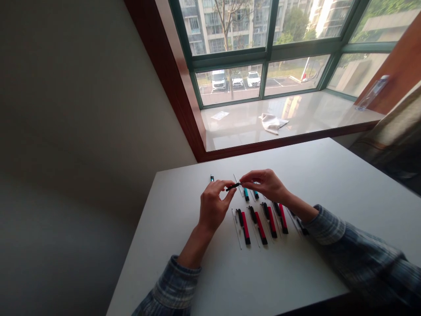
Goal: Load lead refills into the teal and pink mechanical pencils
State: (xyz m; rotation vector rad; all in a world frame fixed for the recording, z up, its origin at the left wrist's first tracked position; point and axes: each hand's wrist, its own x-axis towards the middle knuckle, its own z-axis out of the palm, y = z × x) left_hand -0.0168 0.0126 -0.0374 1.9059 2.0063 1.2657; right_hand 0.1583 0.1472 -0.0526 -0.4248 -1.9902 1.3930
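Between the fingertips of my left hand (pixel 215 204) is a small black pen part (pixel 233 187), tilted up to the right. My right hand (pixel 265 182) pinches at its far end; whatever it holds there is too small to make out. Below the hands, red and black pen parts (pixel 245 228) lie in a row on the white table (pixel 177 219), with thin white refills (pixel 237 230) beside them. Teal and black pen parts (pixel 246 194) lie just under my hands, partly hidden by the right one. A teal piece with a dark tip (pixel 212 177) is behind my left hand.
Beyond the table's back edge is a window sill (pixel 237 131) with a crumpled cloth (pixel 272 123) and a small white packet (pixel 220 115). A clear bottle (pixel 372 93) stands at the sill's right end. A curtain (pixel 388 131) hangs at the right. A wall is at the left.
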